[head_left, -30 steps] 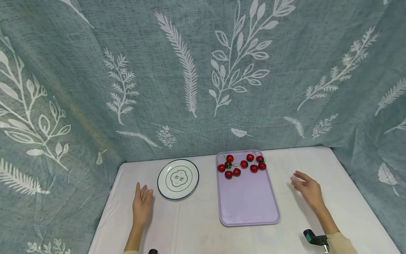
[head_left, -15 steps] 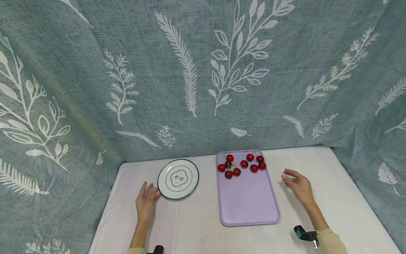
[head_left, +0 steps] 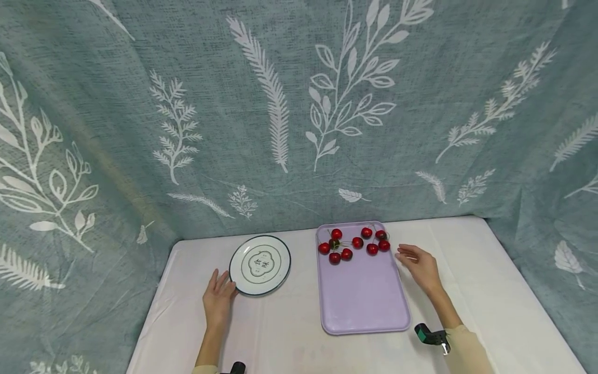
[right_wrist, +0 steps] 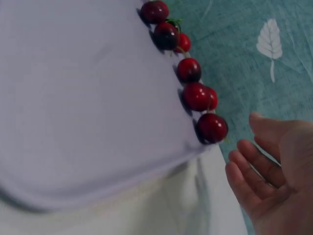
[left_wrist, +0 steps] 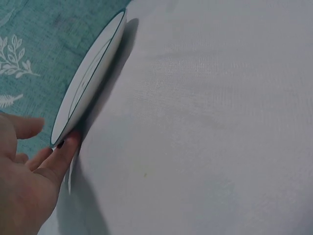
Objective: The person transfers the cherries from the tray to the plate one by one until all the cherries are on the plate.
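Note:
A white plate (head_left: 277, 262) with a dark rim and a printed centre lies on the left of the table. My left hand (head_left: 218, 301) is at its lower left rim; in the left wrist view the fingers (left_wrist: 63, 154) reach to the underside of the rim, while the thumb is apart from it. Several red cherries (head_left: 357, 242) with stems lie along the far end of a lilac tray (head_left: 364, 301). Just right of that tray, my right hand (head_left: 422, 270) hovers with relaxed fingers, holding nothing. From the right wrist, the nearest cherry (right_wrist: 212, 128) shows close to the fingertips.
A white cloth (head_left: 280, 332) covers the table. Behind and at both sides hangs a green curtain (head_left: 210, 130) with white leaf prints. A black wrist device (head_left: 432, 336) sits by the right sleeve, and another (head_left: 237, 368) shows at the bottom edge beside the left wrist.
My left hand has moved right, up to the plate's rim. My right hand has moved left, from the open cloth to the tray's right edge. Plate, tray and cherries stay put.

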A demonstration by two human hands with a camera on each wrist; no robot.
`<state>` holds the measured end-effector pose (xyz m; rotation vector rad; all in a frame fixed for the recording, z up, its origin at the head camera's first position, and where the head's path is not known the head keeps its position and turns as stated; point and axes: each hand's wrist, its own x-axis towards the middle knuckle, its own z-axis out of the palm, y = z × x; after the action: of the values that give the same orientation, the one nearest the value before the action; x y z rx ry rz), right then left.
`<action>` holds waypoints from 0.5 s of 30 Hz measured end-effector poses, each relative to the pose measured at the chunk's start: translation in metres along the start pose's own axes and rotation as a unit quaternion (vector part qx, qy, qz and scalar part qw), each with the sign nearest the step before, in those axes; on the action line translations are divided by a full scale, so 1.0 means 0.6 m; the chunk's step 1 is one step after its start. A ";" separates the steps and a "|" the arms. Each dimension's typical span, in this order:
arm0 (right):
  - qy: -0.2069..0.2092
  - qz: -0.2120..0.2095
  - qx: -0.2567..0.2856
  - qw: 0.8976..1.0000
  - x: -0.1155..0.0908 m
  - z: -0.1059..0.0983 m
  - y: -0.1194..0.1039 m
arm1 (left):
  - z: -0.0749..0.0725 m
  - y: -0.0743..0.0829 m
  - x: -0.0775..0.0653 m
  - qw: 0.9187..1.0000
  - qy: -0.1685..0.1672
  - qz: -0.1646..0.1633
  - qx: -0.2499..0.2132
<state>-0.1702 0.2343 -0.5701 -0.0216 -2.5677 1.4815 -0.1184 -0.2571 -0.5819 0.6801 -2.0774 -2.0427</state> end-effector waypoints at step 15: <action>-0.025 -0.025 0.026 0.999 0.037 0.051 -0.032 | -0.002 -0.010 0.004 1.000 0.006 0.011 0.003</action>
<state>-0.1957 0.2005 -0.5652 0.0866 -2.5481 1.5487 -0.1187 -0.2588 -0.5881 0.6662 -2.0759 -2.0161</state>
